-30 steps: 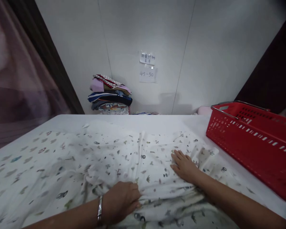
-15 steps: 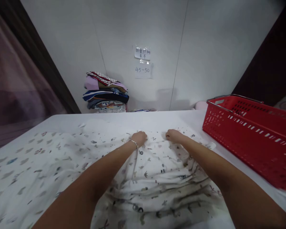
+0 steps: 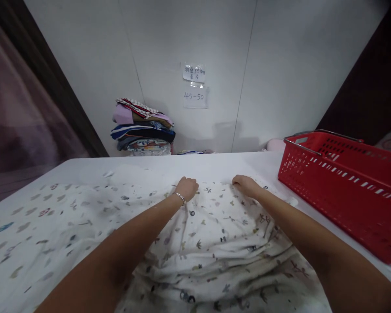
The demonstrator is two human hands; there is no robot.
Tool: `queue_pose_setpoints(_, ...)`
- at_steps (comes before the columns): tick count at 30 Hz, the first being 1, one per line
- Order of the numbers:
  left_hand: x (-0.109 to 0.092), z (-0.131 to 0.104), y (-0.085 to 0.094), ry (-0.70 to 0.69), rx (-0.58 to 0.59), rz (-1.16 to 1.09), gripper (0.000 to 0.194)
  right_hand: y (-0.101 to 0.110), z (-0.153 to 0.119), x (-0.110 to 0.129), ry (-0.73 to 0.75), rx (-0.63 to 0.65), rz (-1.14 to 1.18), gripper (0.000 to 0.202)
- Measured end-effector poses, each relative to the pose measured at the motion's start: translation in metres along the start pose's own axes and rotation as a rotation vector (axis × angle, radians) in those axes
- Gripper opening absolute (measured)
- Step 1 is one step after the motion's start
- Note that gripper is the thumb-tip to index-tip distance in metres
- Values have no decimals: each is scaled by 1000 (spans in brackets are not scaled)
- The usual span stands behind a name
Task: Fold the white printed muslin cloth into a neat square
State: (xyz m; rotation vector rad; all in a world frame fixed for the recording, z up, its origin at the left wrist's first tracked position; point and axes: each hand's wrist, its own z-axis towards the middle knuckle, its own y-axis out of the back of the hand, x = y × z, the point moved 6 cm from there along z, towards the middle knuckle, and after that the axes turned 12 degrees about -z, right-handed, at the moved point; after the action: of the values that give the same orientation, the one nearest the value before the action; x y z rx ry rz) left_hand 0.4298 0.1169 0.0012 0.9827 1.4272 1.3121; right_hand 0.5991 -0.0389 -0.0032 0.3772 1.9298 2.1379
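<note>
Head view: printed cloth (image 3: 211,237) lies on the white table (image 3: 211,165), spread off to the left, bunched in cross folds between the forearms. Left hand (image 3: 186,188) and right hand (image 3: 246,186) are at its far edge, apart from each other, fingers curled down. Fingertips hidden, so can't tell if either is clamped on fabric. Looks like edge handling; my take: pinch the hem only, both hands level, equal tension, so the edge runs straight. Thin, soft fabric by the look of it, so an uneven pull would likely skew it. Work the near folds out with flat palms. Mind the right elbow: red basket (image 3: 339,195) is on that side.
</note>
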Motion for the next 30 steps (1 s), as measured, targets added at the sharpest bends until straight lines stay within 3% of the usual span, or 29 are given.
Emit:
queue_pose_setpoints(6,1,-19,0,-82,-45,-10,23,-2,-20,10,91,97,60,24)
queue_pose_setpoints(9,10,-24,6,-50,-81,-81,21,0,-28,9,112,140,82,20)
queue_pose_setpoints(14,37,0,9,144,-15,-290,31,3,-5,-6,-22,72,-3,26)
queue_pose_setpoints(20,42,32,-8,225,41,-196,24,-21,31,-4,-55,125,-169,19)
queue_pose_setpoints(24,41,28,-9,189,14,-190,30,-25,33,-11,-32,128,-166,21)
queue_pose_setpoints(30,42,14,13,144,11,-274,30,-16,24,-23,-7,165,-70,23)
